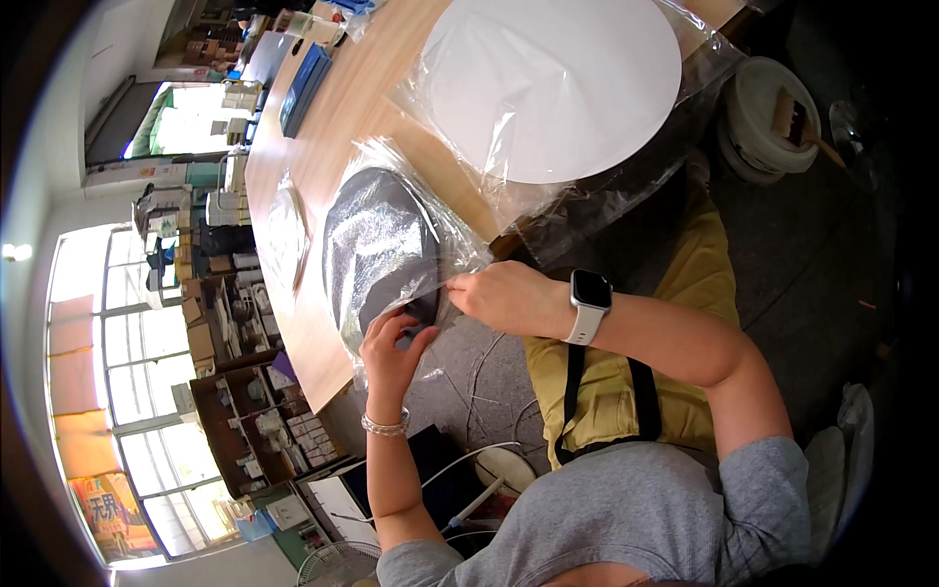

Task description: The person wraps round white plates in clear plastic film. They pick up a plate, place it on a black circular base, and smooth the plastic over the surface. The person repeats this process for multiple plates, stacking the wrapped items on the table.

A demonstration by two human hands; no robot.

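A dark, round, flat piece (377, 249) lies partly inside a clear plastic bag (445, 220) at the table's near edge. Its near end looks curled or folded over; what it is exactly, I cannot tell. My left hand (393, 354) grips that near end, with the fingers bent over it and the thumb apart on the near side. With fingertips pinched together, my right hand (509, 296) holds the edge of the bag's opening, just right of the dark piece. A large white disc (558, 88) in clear plastic rests farther right on the table.
The wooden table (328, 147) runs away to the far left. On it are another plastic-wrapped round piece (286, 235) and a blue flat case (306, 90). A white bucket (768, 117) with a brush (792, 122) stands at right. Cables (479, 386) trail over the floor below.
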